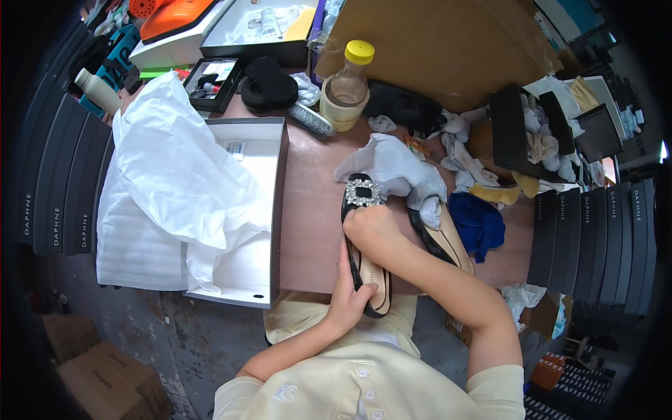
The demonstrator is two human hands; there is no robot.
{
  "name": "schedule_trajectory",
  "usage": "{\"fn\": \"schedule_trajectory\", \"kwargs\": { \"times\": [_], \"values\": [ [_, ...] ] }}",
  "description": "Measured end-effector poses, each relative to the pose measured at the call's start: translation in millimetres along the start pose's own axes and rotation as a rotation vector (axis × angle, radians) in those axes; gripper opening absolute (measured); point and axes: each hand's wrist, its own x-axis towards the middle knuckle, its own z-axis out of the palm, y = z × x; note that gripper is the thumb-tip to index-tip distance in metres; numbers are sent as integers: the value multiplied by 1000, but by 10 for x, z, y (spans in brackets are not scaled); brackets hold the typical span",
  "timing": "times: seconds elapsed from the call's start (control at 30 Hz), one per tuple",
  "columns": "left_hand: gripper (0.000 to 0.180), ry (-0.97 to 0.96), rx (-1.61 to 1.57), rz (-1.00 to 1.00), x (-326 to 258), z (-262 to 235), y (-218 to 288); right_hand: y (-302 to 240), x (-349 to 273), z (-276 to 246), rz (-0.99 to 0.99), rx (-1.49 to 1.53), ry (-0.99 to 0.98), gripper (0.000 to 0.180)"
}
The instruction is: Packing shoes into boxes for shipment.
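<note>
Gripping a black, crystal-buckled slipper (370, 269) at the worktop's near edge (304, 278) with my left hand (345, 301), my right hand (371, 225) curled over it, contents unseen, I am probably cleaning; next needs steady support.

Far side, a yellow-capped bottle (352, 73) stands in a pale pot (340, 113); far left, there's a white bottle (99, 92); dark boxes (52, 178) lined up left and right; brown cartons (108, 381) near left!

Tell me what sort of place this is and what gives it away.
Probably a shoe workshop or packing station: a black shoe with a jewelled buckle is being handled, an open white-lined box holds white wrapping, and dark boxes line both sides.
</note>
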Motion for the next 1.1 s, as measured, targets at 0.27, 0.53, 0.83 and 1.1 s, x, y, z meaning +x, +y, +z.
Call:
{"fn": "schedule_trajectory", "kwargs": {
  "times": [0.27,0.53,0.83,1.1],
  "values": [
    [89,44,-286,-73,134,17,13,174,-479,-919,211,214,346,15],
    [96,34,-67,94,143,179,-310,-41,-335,146,137,385,180,58],
    [92,165,-141,47,79,314,-341,70,135,293,313,586,-131,59],
    [97,156,-214,89,133,324,-411,56,154,264,342,583,-160,59]
  ]
}}
